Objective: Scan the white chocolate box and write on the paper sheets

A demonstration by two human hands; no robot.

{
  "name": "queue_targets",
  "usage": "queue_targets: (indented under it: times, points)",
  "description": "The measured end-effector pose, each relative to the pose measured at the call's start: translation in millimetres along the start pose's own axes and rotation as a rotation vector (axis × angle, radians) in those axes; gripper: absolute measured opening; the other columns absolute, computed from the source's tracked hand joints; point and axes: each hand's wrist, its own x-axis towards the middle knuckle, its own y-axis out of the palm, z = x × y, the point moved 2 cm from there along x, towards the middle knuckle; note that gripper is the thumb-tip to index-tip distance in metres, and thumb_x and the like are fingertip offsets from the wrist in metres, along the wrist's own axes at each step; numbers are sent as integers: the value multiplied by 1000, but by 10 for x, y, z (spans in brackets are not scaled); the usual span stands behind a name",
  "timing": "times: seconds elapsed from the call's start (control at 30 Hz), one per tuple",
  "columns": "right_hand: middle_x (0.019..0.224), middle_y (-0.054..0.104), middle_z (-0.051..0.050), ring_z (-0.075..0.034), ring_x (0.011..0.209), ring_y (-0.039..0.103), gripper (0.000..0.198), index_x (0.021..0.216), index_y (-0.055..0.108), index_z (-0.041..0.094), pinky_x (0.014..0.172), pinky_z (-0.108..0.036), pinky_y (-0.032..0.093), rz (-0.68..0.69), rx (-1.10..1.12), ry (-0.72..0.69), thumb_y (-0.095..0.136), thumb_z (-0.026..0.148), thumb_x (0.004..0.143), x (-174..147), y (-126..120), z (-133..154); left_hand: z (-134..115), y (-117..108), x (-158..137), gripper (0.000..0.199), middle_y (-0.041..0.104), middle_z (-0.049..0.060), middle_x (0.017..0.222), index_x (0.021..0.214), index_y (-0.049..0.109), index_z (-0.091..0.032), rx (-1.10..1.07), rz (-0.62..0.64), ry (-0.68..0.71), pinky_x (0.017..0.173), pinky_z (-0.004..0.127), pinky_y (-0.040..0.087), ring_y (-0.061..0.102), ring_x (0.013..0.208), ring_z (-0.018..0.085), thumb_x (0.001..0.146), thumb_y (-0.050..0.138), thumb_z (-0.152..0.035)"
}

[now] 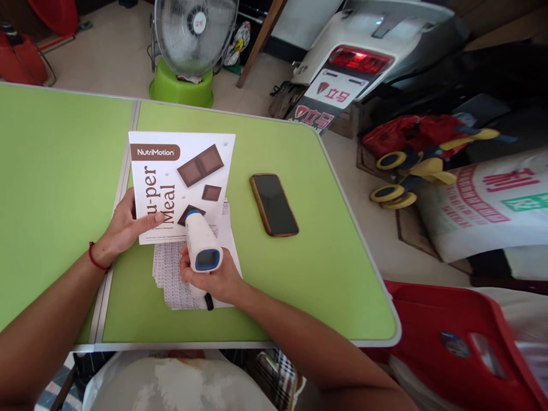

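Note:
My left hand [128, 222] grips the left edge of a white box [201, 197] printed "NutriMotion" with brown chocolate pieces, its thumb laid across the front. Wrapped in the fingers of my right hand [220, 279] is a white and blue handheld infrared thermometer [203, 240] with a small dark display facing me. The thermometer's far end overlaps the lower part of the box in this view; whether they touch I cannot tell. Beneath both lie sheets of paper [171, 285] covered in small writing. A black pen-like tip [209, 301] shows below the right hand.
A phone [274, 204] in a brown case lies to the right on the green folding table [334, 274]. Beyond stand a fan [194, 34] on a green stool [182, 85] and a white scooter [342, 68]. A red chair [449, 319] adjoins the right corner.

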Motion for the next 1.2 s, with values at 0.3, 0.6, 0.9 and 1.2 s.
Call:
queue_targets:
  times: [0.3,0.6,0.9,1.2]
  points:
    - [72,63,0,-16,62,57,31,83,59,23,58,-31,50,2,-92,-172,76,34,60,0,-129,137,8,-15,1,62,66,11,112,110,58,-17,-96,-57,93,82,46,54,64,100,34,62,84,-46]
    - [100,70,-6,-24,88,63,36,112,64,23,75,-35,50,-101,-786,-263,61,32,77,172,-646,338,0,-144,48,59,59,5,120,116,50,-26,-34,-344,300,97,46,48,56,116,30,68,83,-38]
    - [106,65,-12,-31,101,60,41,116,61,21,69,-37,50,-405,-1268,-176,60,33,77,293,-969,237,33,-290,161,66,55,1,121,119,43,-23,-72,-341,403,98,46,45,49,122,28,69,84,-38]
    - [109,61,-15,-32,99,58,40,114,59,18,81,-45,49,-370,-1342,-246,60,26,75,270,-938,228,27,-243,143,72,54,4,126,122,39,-24,-50,-191,275,99,46,45,53,118,28,67,85,-36]
